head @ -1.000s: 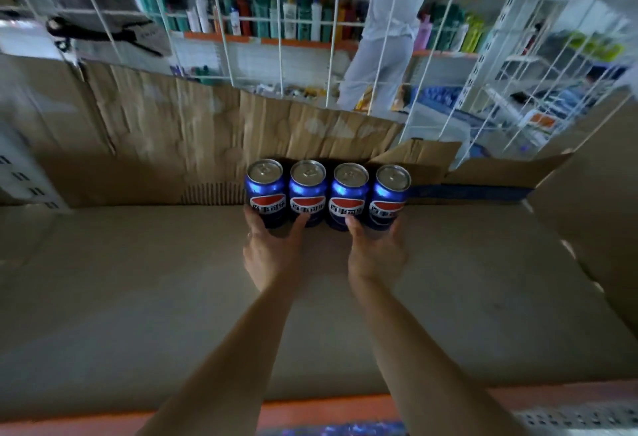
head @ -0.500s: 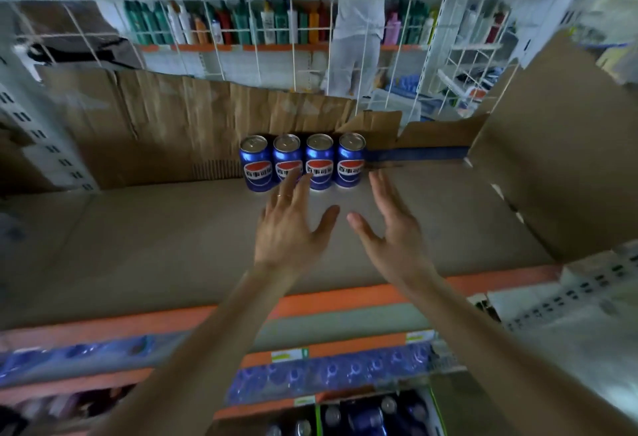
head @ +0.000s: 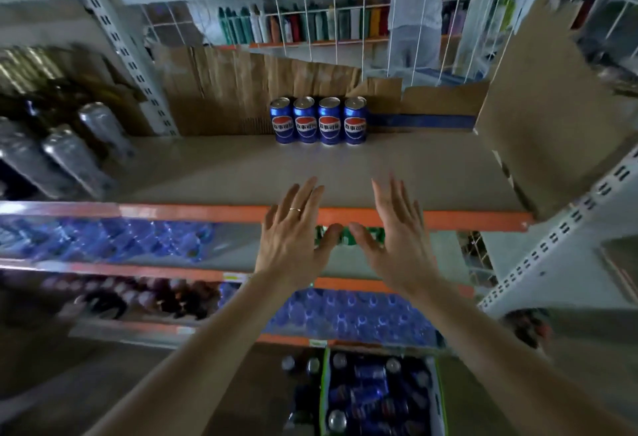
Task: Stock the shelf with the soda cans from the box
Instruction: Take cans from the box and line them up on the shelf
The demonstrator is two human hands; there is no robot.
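**Inspector:** Status of the soda cans (head: 318, 120)?

**Assistant:** Four blue cans stand upright in a tight row at the back of the shelf (head: 221, 173), touching one another and set against the cardboard backing (head: 241, 83). A second ago both hands were pressed to the row; half a second ago they were already drawing off. Now they are well clear of it, level with the shelf's orange front edge (head: 193, 212).

**Inspector:** The hands themselves?

**Assistant:** The left hand (head: 293, 228) and the right hand (head: 397, 232) both show their backs to the camera, fingers straight and spread wide, thumbs nearly meeting — nothing held in either. A ring sits on one left finger.

**Inspector:** And the supply?

**Assistant:** The box (head: 376, 397) lies on the floor below, between the forearms, with more blue cans in it; motion blur prevents a count.

**Inspector:** Meaning for the task?

**Assistant:** In my judgement this placement is complete and the hands are returning for another load. Most of the shelf in front of and beside the row is bare, so stocking is at an early stage.

**Inspector:** Surroundings?

**Assistant:** Blurred silver cans (head: 69, 156) on the left, bottled water (head: 345, 314) on lower tiers, a folded cardboard panel (head: 538, 107) at right — none interfering.
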